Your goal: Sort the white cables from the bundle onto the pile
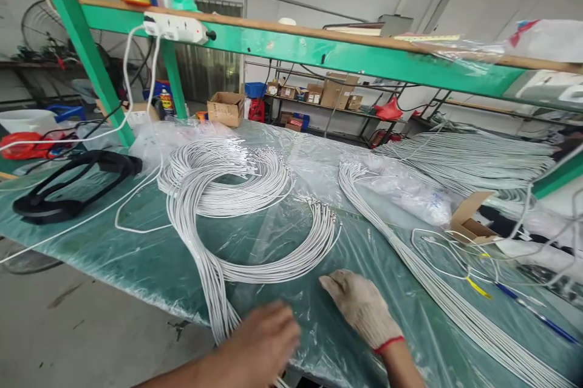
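My left hand [262, 339] is bare and blurred at the table's front edge, right beside the lower end of a looped bundle of white cables [214, 194]. Whether it grips any cable is unclear. My right hand [359, 309] wears a white knit glove with a red cuff. It lies flat, fingers together, on the clear plastic sheet over the green table [136, 260], just below the loop's curve and holding nothing. A second long bundle of white cables [423, 279] runs diagonally to the right of this hand.
A large pile of white cables [478, 160] lies at the back right, with a plastic bag [410, 194] and a small open cardboard box [471, 224] nearby. A black strap-like object [68, 187] rests at the left. A power strip [175, 27] hangs on the green shelf frame.
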Demonstrator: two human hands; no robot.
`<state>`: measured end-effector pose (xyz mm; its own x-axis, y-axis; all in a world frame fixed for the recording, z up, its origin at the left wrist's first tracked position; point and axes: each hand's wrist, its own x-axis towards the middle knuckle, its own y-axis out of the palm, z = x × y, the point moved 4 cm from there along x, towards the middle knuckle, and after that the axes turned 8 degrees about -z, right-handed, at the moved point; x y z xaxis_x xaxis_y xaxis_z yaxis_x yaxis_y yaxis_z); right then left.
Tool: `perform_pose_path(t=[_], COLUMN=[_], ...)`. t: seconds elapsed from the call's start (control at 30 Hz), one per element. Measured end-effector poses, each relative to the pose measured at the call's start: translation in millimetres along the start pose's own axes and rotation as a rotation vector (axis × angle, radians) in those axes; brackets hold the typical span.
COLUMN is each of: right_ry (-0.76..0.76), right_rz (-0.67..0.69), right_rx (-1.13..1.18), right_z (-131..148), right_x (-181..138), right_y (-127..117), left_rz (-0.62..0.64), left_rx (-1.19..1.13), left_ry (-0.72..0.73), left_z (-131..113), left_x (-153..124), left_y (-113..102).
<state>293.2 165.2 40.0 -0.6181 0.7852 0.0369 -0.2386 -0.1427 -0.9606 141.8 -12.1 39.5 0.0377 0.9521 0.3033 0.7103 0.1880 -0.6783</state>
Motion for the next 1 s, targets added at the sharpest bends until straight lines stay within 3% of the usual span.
perform_pose_path(t=[0.07,0.13,0.27,0.4,0.77,0.87,1.0], right_ry=[0.021,0.066,0.089,0.096,0.152,0.184,0.195], right_rz=[-0.024,-0.075,-0.201,-0.242,-0.299,-0.254,-0.007], right_rx=[0.014,0.030,0.059,0.072,0.160,0.506,1.265], right_z=[3,3,5,8,11,33,106], right_x=[8,11,10,8,7,-5,-18], right_y=[3,6,14,16,8,11,37], left_rz=[-0.165,-0.199,-0.170,-0.168,-0.468,-0.480,-0.498], left_rx=[0.265,0.472,0.624,0.508,-0.002,-0.070,-0.036], left_ry=[-0.060,-0.104,0.080,0.213,-0.177,-0.245,-0.233], left_z=[18,41,75,90,79,77,90], left_x=[7,9,2,-8,-9,-11,-16], left_y=[-42,-69,-86,-88,-110,-104,-96])
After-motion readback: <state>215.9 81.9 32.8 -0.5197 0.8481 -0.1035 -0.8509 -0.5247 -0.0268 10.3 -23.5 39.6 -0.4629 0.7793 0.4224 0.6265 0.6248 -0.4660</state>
